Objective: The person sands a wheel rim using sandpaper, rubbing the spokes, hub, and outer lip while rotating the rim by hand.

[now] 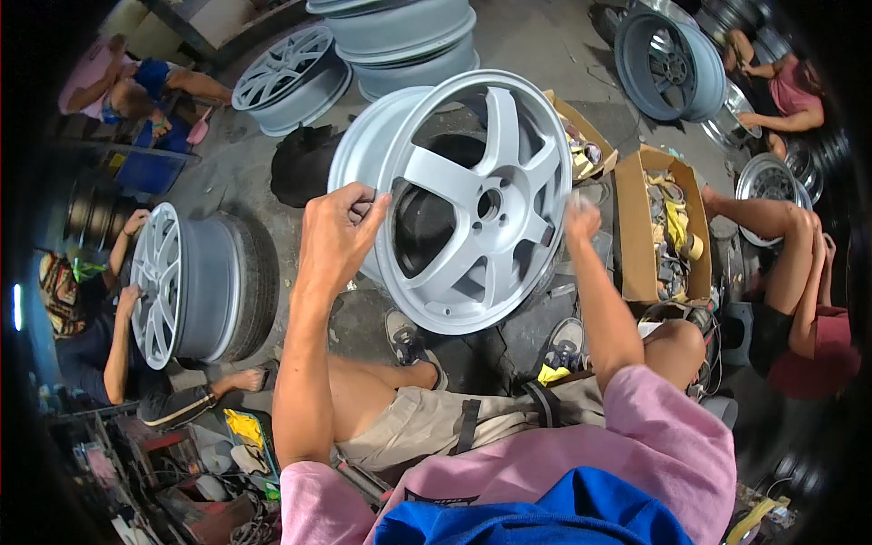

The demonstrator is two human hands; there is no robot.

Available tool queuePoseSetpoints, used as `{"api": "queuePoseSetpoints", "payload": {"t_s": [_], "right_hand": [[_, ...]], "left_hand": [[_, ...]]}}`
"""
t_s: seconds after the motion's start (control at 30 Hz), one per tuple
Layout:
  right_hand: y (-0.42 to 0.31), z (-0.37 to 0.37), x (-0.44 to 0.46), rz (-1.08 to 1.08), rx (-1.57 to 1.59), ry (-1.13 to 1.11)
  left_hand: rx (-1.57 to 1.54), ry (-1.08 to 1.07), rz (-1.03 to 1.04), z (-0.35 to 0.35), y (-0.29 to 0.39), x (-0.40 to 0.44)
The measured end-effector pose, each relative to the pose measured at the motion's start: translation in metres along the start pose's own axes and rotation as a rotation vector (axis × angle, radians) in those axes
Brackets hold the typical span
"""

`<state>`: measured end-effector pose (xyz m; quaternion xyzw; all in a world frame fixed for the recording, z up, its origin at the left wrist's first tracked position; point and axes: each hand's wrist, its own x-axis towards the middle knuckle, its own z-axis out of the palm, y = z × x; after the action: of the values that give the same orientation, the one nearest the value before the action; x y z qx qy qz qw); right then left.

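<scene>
A grey spoked wheel rim [454, 177] stands tilted in front of me, its face turned up toward the camera. My left hand [342, 222] is at the rim's left edge, fingers curled and thumb pressed near the lip; what it grips, if anything besides the edge, is hidden. At the right edge of the same rim is my right hand [581, 218], its fingers bunched and blurred, so whether it holds something cannot be made out. Behind the spokes a dark round opening shows.
Cardboard boxes of scraps [627, 232] stand right of the rim. Stacked rims [404, 45] are behind it, another rim [295, 82] at the back left. A co-worker at left handles a rim [202, 286] beside a tyre. Other people sit at upper left and right.
</scene>
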<state>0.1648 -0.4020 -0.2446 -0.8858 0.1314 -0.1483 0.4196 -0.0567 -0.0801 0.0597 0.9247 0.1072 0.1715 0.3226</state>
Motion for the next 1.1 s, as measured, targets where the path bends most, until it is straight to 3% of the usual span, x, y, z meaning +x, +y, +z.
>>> {"api": "queuePoseSetpoints", "payload": {"t_s": [0.07, 0.13, 0.2, 0.27, 0.4, 0.47, 0.5, 0.63, 0.67, 0.77, 0.83, 0.9, 1.0, 1.1], "right_hand": [[-0.044, 0.020, 0.054, -0.235, -0.058, 0.105], [-0.131, 0.016, 0.075, -0.470, 0.215, 0.130], [-0.218, -0.008, 0.052, -0.624, 0.211, 0.036], [-0.263, -0.012, 0.017, -1.017, 0.443, 0.032], [-0.289, -0.049, -0.095, -1.809, 0.510, -0.230], [-0.283, -0.063, -0.112, -2.097, 0.449, -0.342], [-0.286, -0.062, -0.108, -2.101, 0.449, -0.340], [-0.303, -0.043, -0.051, -1.803, 0.546, -0.145], [-0.293, -0.038, -0.026, -1.588, 0.482, -0.202], [-0.252, -0.017, 0.042, -1.018, 0.414, -0.021], [-0.189, -0.006, 0.067, -0.614, 0.218, -0.018], [-0.102, 0.010, 0.077, -0.487, 0.091, 0.071], [0.000, 0.011, 0.036, -0.023, -0.192, -0.058], [0.049, -0.010, -0.038, 0.212, -0.103, -0.236]], "left_hand": [[0.000, 0.013, -0.008, -0.001, 0.000, -0.001], [0.014, 0.035, 0.008, -0.002, 0.004, -0.001], [0.013, 0.061, 0.025, -0.002, 0.003, 0.000], [0.093, 0.034, -0.022, -0.003, 0.004, 0.003], [0.021, 0.052, -0.041, 0.003, -0.007, 0.006], [-0.131, 0.067, -0.155, 0.003, -0.007, 0.007], [-0.127, 0.083, -0.132, 0.003, -0.007, 0.007], [0.003, 0.069, -0.027, 0.002, -0.007, 0.007], [0.006, 0.039, -0.033, 0.000, -0.003, 0.006], [0.007, 0.018, -0.022, 0.003, -0.005, 0.006], [-0.003, 0.007, -0.019, 0.002, -0.004, 0.005], [0.015, 0.003, -0.008, -0.001, -0.002, 0.004], [0.036, 0.053, 0.048, 0.003, -0.007, 0.005], [0.027, 0.069, 0.006, 0.000, -0.008, 0.012]]}}
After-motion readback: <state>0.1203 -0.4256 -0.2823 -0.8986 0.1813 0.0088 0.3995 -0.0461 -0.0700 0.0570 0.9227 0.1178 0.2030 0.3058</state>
